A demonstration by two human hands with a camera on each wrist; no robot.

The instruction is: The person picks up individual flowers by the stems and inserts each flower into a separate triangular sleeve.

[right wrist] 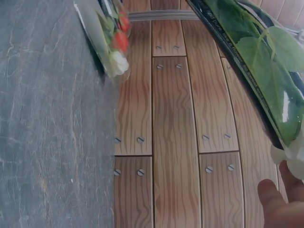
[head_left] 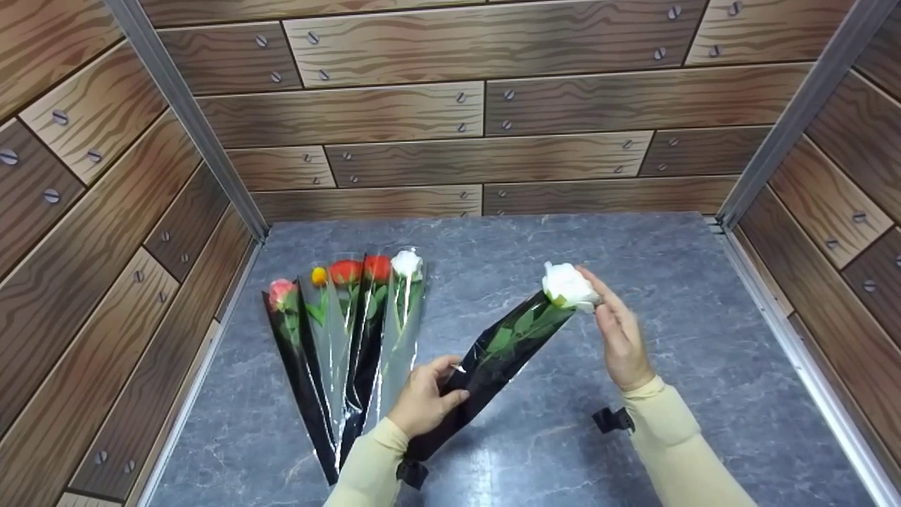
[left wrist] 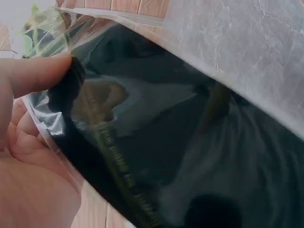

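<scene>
A white rose [head_left: 569,284] in a black-and-clear sleeve [head_left: 493,366] is held slanting above the table, its bloom up and to the right. My left hand [head_left: 428,396] grips the sleeve's lower part, thumb across its front; the left wrist view shows that thumb [left wrist: 40,75] on the shiny film. At the bloom, my right hand [head_left: 623,338] touches the outer petals with fairly straight fingers. In the right wrist view the fingertips [right wrist: 269,194] lie beside the white petals, and green leaves [right wrist: 270,71] show through the wrap.
To the left, several wrapped flowers lie fanned on the grey marbled table [head_left: 295,239]: a pink one [head_left: 283,293], a yellow one [head_left: 319,275], red ones [head_left: 377,267] and a white rose [head_left: 407,263]. Wood-patterned walls [head_left: 394,113] with metal corner posts enclose the table.
</scene>
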